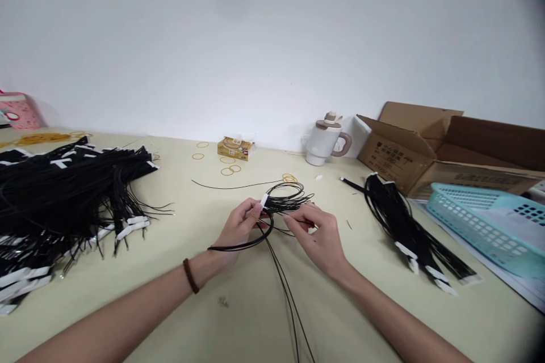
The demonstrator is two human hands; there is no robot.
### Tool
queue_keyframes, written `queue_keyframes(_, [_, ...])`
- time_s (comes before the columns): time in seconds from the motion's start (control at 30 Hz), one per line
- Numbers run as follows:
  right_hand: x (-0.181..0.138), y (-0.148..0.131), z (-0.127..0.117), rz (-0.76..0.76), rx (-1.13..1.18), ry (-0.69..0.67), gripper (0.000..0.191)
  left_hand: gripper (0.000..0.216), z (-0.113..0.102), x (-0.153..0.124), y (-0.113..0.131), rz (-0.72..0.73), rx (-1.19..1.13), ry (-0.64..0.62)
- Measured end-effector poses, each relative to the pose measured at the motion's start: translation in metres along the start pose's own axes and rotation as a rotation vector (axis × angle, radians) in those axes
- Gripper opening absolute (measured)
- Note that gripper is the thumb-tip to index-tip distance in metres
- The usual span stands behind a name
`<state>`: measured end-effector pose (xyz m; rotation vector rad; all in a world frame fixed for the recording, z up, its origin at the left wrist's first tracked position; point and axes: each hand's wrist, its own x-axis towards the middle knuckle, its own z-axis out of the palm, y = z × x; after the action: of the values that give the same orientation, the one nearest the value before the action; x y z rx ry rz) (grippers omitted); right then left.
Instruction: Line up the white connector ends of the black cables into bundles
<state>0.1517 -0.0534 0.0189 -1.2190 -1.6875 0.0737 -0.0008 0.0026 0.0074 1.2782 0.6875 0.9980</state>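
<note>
The left hand (243,221) has thumb and fingers closed on the wires (289,203) at their white tab (264,200), over the middle of the table (221,334). The right hand (320,233) is half curled beside the loose ends, thumb and forefinger near each other; whether it grips a wire I cannot tell. Just beyond lie rubber bands (290,178), then a small box (233,149) and a mug (320,143). Farther out, a black pile (63,187) lies left; a bundle (395,210), basket (481,235) and carton (394,159) sit right
</note>
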Motion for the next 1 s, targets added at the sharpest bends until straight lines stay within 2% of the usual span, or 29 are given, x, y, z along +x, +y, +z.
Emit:
queue_keyframes(0.43, [0.0003, -0.0001, 0.0010, -0.026, -0.006, 0.009, 0.021, 0.024, 0.0000, -0.0008, 0.0025, 0.027, 0.038, -0.042])
queue_keyframes(0.6, [0.0005, 0.0000, 0.0016, -0.090, -0.058, -0.001, 0.019, 0.028, 0.0014, -0.0034, 0.0039, 0.004, 0.049, -0.081])
queue_keyframes(0.8, [-0.0024, -0.0007, 0.0021, -0.141, -0.092, 0.009, 0.014, 0.032, 0.0016, -0.0040, 0.0039, 0.071, 0.159, -0.133])
queue_keyframes(1.0, [-0.0022, -0.0015, 0.0036, -0.177, -0.085, 0.022, 0.013, 0.029, 0.0012, -0.0037, 0.0017, 0.085, 0.140, -0.155])
